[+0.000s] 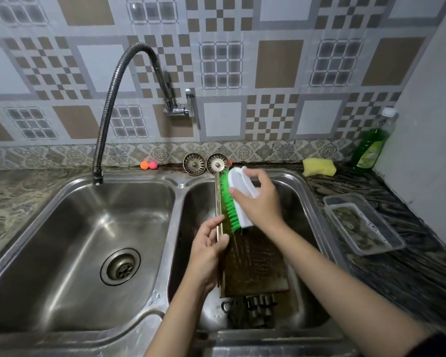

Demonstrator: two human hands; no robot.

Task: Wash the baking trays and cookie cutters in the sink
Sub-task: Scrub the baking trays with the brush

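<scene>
A dark, stained baking tray (pixel 255 264) stands tilted on edge in the right basin of the double sink (pixel 180 185). My left hand (pixel 207 249) grips its raised left rim about midway along. My right hand (pixel 259 199) holds a white scrubbing brush (pixel 238 199) with green bristles, pressed against the upper part of the tray's inner face. Several metal cookie cutters (pixel 258 307) lie at the bottom of the right basin, just below the tray's near edge.
The left basin (pixel 93 243) holds only its drain. A flexible tap (pixel 108 109) arches over it. Two sink strainers (pixel 205 163) lean at the back. A yellow sponge (pixel 319 167), green soap bottle (pixel 370 145) and clear plastic container (pixel 363 224) sit on the right counter.
</scene>
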